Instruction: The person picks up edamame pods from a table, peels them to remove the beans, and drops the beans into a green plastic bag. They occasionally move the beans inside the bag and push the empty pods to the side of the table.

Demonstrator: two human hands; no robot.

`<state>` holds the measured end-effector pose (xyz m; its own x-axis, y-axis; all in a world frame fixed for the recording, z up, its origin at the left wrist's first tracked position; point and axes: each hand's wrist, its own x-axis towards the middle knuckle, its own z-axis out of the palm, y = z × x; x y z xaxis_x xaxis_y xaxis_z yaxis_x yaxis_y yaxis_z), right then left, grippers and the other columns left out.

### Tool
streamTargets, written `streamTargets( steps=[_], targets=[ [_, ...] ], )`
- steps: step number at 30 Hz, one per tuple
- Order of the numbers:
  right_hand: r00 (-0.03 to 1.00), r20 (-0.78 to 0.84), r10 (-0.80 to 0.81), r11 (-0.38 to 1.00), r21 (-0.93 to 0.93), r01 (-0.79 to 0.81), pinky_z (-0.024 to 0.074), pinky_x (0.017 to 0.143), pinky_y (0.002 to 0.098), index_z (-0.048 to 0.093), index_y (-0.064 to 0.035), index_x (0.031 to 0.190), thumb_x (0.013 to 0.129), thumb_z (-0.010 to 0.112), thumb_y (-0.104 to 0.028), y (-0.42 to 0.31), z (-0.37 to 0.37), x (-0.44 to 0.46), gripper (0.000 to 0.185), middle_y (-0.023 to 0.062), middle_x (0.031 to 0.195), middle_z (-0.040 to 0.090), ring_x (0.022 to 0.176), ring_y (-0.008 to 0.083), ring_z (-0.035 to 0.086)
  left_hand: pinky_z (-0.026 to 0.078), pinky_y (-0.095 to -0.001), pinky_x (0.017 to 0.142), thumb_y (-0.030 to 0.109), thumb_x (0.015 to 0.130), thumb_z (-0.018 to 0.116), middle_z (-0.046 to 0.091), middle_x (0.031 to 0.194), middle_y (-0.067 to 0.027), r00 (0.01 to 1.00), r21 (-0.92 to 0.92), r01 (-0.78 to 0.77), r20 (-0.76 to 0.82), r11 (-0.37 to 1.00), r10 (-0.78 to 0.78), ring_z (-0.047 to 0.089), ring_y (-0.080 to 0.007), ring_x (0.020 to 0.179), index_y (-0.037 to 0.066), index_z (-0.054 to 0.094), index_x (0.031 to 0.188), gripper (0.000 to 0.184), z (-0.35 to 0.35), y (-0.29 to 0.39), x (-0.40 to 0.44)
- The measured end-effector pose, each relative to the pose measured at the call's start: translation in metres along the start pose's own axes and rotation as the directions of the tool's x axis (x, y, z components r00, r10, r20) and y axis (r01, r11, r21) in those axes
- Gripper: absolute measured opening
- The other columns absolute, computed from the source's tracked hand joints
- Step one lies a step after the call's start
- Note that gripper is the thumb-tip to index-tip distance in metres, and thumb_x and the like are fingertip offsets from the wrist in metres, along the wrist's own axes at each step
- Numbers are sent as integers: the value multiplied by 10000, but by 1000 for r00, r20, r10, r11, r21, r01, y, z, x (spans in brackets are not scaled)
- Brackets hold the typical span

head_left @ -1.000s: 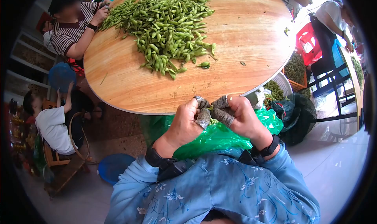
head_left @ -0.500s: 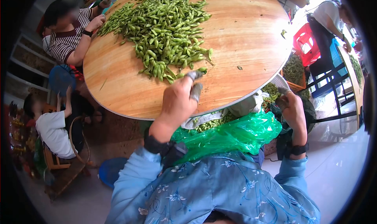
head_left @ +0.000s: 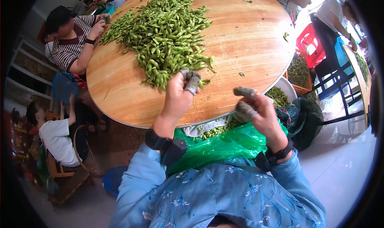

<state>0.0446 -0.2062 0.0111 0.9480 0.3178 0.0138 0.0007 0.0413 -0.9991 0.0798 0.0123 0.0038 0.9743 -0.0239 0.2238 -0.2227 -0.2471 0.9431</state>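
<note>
here the left hand is at the green pods

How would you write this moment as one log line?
Left hand: at pod heap, grip unclear; right hand: open, near table; pod heap: on table

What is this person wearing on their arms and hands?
Light blue sleeves cover the arms. Each wrist has a black band with a chunky black block attached. The left hand and right hand both wear grey, stained-looking covers on the thumb and a finger.
</note>
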Motion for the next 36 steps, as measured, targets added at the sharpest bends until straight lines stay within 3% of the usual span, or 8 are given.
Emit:
streamTargets(
  steps=[2, 9, 14, 18, 20, 28, 31, 36],
  targets=[
    [997, 69, 19, 998, 58, -23, 432, 648, 209, 432, 11, 1164, 793, 566, -58, 1, 17, 10, 400, 38, 807, 570, 751, 73, 527, 367, -163, 462, 61, 846, 466, 553, 720, -59, 981, -386, 195, 65, 901, -184, 475, -63, 552, 19, 494, 918, 88, 0, 18, -16],
    [994, 106, 4, 993, 115, -16, 450, 693, 233, 561, 32, 932, 796, 553, -34, 8, 37, 22, 151, 70, 846, 602, 783, 89, 540, 426, -188, 594, -5, 820, 485, 549, 776, -46, 996, -246, 67, 81, 967, -49, 522, -79, 675, -1, 485, 921, 101, 6, 29, -47],
    [981, 86, -174, 943, -273, 191, 466, 697, 249, 545, 46, 952, 787, 561, -16, -2, 30, 18, 177, 79, 852, 604, 783, 119, 564, 449, -211, 676, -54, 765, 554, 564, 817, -39, 985, -159, 145, 116, 977, -127, 542, -84, 755, -23, 518, 901, 144, 11, 29, -54],
    [989, -49, -137, 985, -109, 131, 458, 733, 254, 547, 43, 954, 786, 574, -32, -7, 35, 14, 186, 68, 840, 608, 816, 130, 568, 453, -212, 676, -63, 752, 569, 569, 814, -38, 994, -187, 105, 18, 977, -104, 552, -92, 742, -21, 522, 898, 159, 18, 24, -55],
    [998, -58, 28, 982, 189, -17, 440, 676, 223, 560, 15, 953, 795, 585, -92, -2, 31, 11, 193, 34, 808, 608, 763, 90, 550, 462, -220, 660, -57, 728, 601, 581, 797, -50, 991, -144, -59, -124, 988, 41, 568, -106, 733, -24, 535, 873, 163, 21, 24, -60],
    [967, 197, 161, 908, 354, -223, 332, 535, 175, 600, -44, 847, 804, 579, -205, -2, 30, 2, 168, -36, 722, 575, 600, 28, 434, 454, -321, 571, -3, 609, 683, 573, 738, -129, 832, 375, -534, 73, 758, 550, 564, -274, 638, -7, 556, 819, 245, 14, 30, -59],
    [959, 231, 162, 885, 396, -245, 378, 551, 185, 570, -25, 891, 779, 596, -154, -1, 30, 1, 173, 37, 788, 596, 649, 75, 503, 454, -324, 570, -17, 600, 675, 575, 741, -119, 805, 384, -573, 97, 725, 585, 561, -268, 640, -15, 536, 837, 275, 12, 26, -62],
    [957, 242, 157, 892, 381, -242, 324, 526, 185, 598, -46, 803, 800, 572, -182, -2, 32, 1, 138, -39, 672, 543, 583, 36, 421, 451, -319, 561, -31, 592, 663, 574, 740, -116, 764, 424, -626, 168, 654, 623, 555, -266, 628, -18, 521, 840, 286, 8, 21, -63]
  ],
)
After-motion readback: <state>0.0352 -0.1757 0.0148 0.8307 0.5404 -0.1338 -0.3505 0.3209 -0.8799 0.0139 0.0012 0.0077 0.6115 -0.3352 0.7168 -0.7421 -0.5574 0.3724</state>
